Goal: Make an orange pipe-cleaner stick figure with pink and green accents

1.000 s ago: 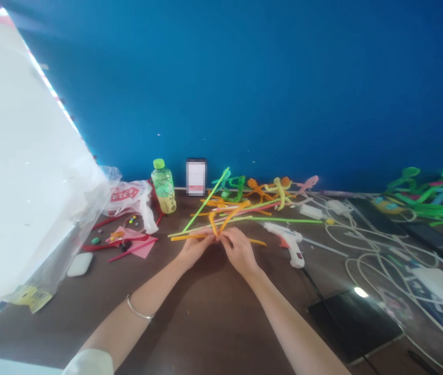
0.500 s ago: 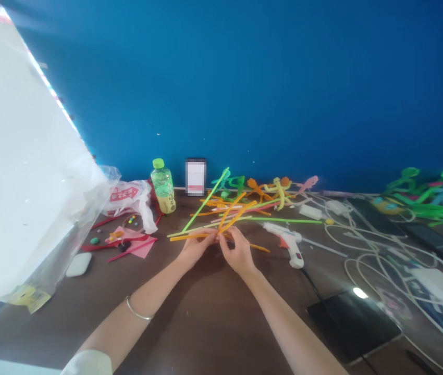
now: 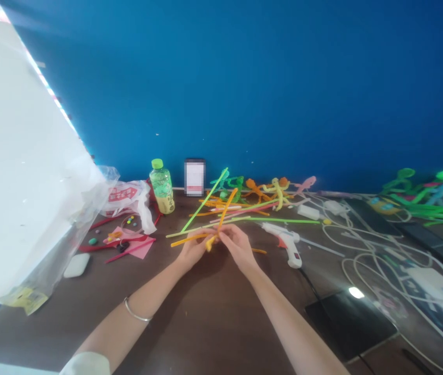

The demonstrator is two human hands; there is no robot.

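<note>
Orange pipe cleaners cross between my hands, one strand pointing up and away, another sticking out past the left hand. My left hand pinches them near the crossing, where a short bent end shows below the fingertips. Close against it, my right hand is closed on the same strands with thumb and fingers; an orange end shows to its right. Just beyond the hands lie loose green pipe cleaners and more orange and pink ones. The exact join is hidden by the fingers.
A white glue gun lies right of my hands, near tangled white cables and a black tablet-like slab. A green-capped bottle and phone stand at the back. Pipe-cleaner figures line the blue wall; a plastic bag lies left.
One of the two upward orange strands has been bent down; a bent end now shows below my left fingertips. My hands stay in nearly the same place.
</note>
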